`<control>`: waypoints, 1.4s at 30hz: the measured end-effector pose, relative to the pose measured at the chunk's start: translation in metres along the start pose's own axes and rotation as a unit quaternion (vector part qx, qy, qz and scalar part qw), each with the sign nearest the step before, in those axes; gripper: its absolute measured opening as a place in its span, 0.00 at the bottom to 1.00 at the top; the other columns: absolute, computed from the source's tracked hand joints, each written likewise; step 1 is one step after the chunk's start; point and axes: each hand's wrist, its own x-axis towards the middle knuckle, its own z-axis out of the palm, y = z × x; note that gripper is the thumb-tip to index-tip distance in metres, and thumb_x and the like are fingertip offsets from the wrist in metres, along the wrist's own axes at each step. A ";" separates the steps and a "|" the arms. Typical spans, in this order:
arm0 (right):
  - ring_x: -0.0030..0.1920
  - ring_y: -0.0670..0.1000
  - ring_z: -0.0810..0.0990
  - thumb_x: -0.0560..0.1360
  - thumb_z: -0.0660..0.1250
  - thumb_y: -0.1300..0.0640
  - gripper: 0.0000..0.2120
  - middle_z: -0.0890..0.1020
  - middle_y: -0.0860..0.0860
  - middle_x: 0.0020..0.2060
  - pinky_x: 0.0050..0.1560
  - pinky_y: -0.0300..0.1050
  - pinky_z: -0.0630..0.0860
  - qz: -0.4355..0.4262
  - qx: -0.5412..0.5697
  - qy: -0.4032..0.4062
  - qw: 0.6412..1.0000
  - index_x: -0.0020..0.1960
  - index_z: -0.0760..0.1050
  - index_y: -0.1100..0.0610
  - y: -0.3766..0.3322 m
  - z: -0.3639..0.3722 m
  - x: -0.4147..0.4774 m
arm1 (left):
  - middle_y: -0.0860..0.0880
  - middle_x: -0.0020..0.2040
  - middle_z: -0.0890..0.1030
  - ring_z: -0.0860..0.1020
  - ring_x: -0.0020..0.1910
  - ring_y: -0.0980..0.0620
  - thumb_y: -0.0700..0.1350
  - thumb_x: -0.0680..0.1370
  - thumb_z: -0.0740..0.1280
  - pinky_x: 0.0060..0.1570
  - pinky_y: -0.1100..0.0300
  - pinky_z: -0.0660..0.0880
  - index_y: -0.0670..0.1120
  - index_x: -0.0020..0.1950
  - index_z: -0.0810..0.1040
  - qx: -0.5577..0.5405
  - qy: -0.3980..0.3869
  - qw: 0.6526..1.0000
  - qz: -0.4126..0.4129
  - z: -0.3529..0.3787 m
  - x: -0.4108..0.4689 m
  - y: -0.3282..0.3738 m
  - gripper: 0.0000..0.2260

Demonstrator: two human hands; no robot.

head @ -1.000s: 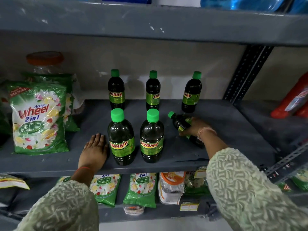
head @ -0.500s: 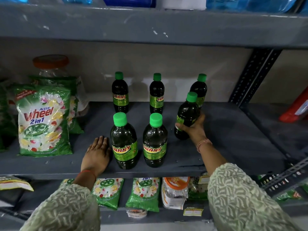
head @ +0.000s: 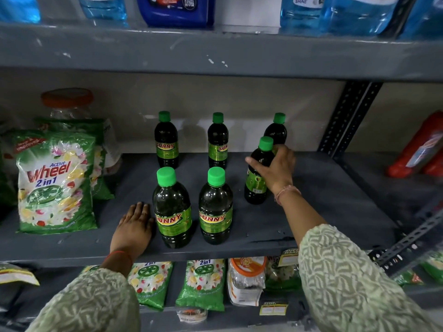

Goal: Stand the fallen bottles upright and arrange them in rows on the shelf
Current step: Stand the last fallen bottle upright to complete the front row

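Several dark bottles with green caps and "SUNNY" labels stand on the grey shelf (head: 311, 212). Three are at the back: a left bottle (head: 166, 142), a middle bottle (head: 217, 142) and a right bottle (head: 275, 130), partly hidden. Two stand in front: a front left bottle (head: 172, 209) and a front middle bottle (head: 215, 209). My right hand (head: 275, 172) is wrapped around a sixth bottle (head: 257, 178), which is upright with its base on the shelf, right of the front pair and a little farther back. My left hand (head: 134, 226) lies flat on the shelf, just left of the front left bottle.
Green "Wheel" detergent bags (head: 55, 183) and an orange-lidded jar (head: 67, 104) fill the shelf's left end. A perforated upright post (head: 345, 118) borders the right side, with red bottles (head: 422, 147) beyond. Blue liquid containers (head: 335, 13) sit on the shelf above; packets lie on the shelf below.
My right hand lifted the fallen bottle from lying on its side to upright, and it now stands on the shelf right of the front pair. My left hand has stayed flat.
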 end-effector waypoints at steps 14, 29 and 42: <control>0.56 0.59 0.73 0.64 0.76 0.52 0.22 0.75 0.59 0.53 0.52 0.42 0.69 -0.022 0.037 0.040 0.998 0.51 0.73 0.61 -0.007 0.001 -0.001 | 0.43 0.78 0.50 0.49 0.77 0.45 0.47 0.81 0.50 0.76 0.52 0.49 0.43 0.75 0.49 0.010 -0.004 1.000 0.004 0.000 0.000 0.001 0.24; 0.56 0.53 0.76 0.71 0.67 0.62 0.16 0.78 0.51 0.52 0.56 0.43 0.70 0.028 0.203 -0.067 0.976 0.57 0.73 0.48 0.002 0.000 -0.009 | 0.44 0.78 0.50 0.48 0.77 0.47 0.47 0.81 0.50 0.76 0.52 0.48 0.44 0.75 0.50 -0.025 0.002 1.000 -0.003 0.000 0.000 0.001 0.24; 0.63 0.53 0.71 0.60 0.73 0.44 0.36 0.73 0.51 0.63 0.65 0.50 0.66 0.048 0.155 -0.152 0.975 0.65 0.64 0.50 0.003 -0.010 0.011 | 0.44 0.78 0.50 0.48 0.77 0.47 0.47 0.80 0.50 0.76 0.52 0.48 0.44 0.75 0.49 -0.023 -0.003 1.000 -0.001 -0.001 0.000 0.000 0.24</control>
